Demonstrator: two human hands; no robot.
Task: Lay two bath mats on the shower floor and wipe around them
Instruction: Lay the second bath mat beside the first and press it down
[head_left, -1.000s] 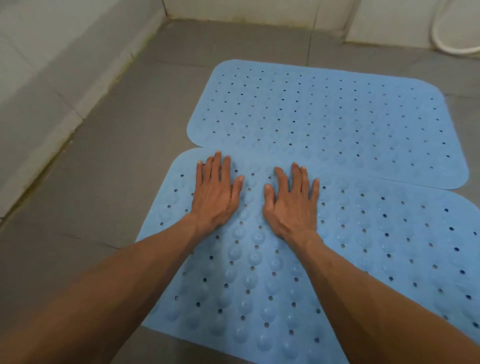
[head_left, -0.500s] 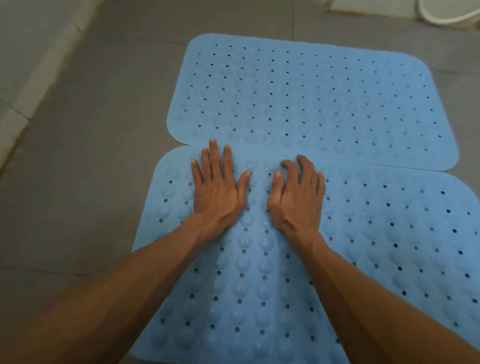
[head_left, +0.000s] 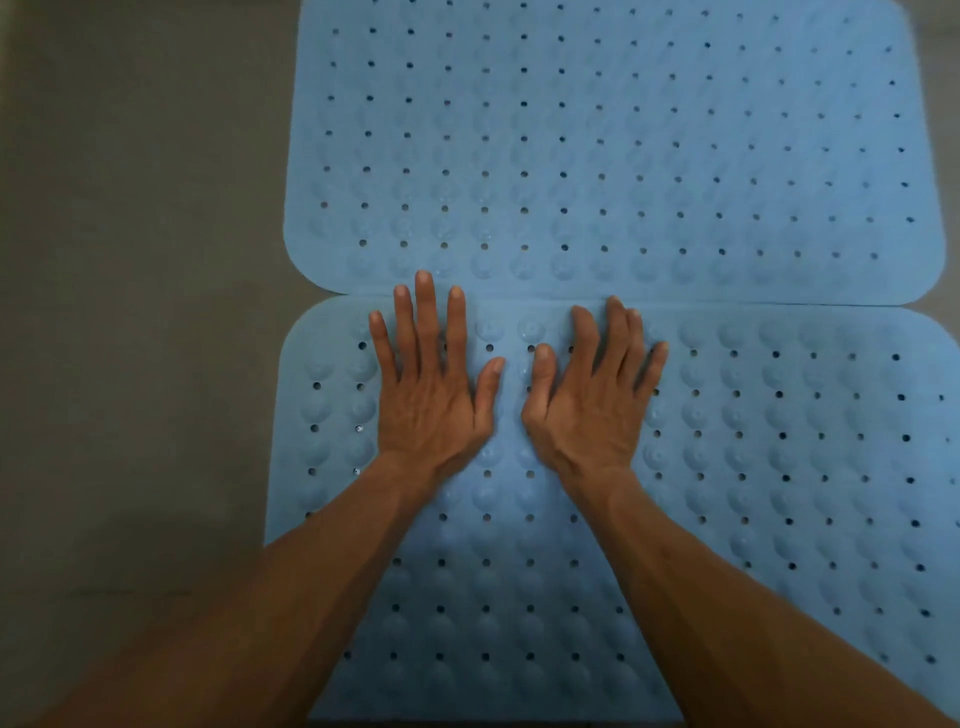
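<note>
compared with a moment ago the view has tipped further down and closer, so the wall and white hose are gone and only grey shower floor and two light blue bath mats fill the frame. the far mat lies flat across the top, dotted with small dark holes and faint round bumps. the near mat lies flat just below it, with its long edge meeting the far mat's, and it shows bigger raised bumps. the left hand presses palm down on the near mat, fingers now spread wider, with the longest fingertip reaching the far mat. the right hand rests flat beside it, fingers slightly bent, gripping nothing.
</note>
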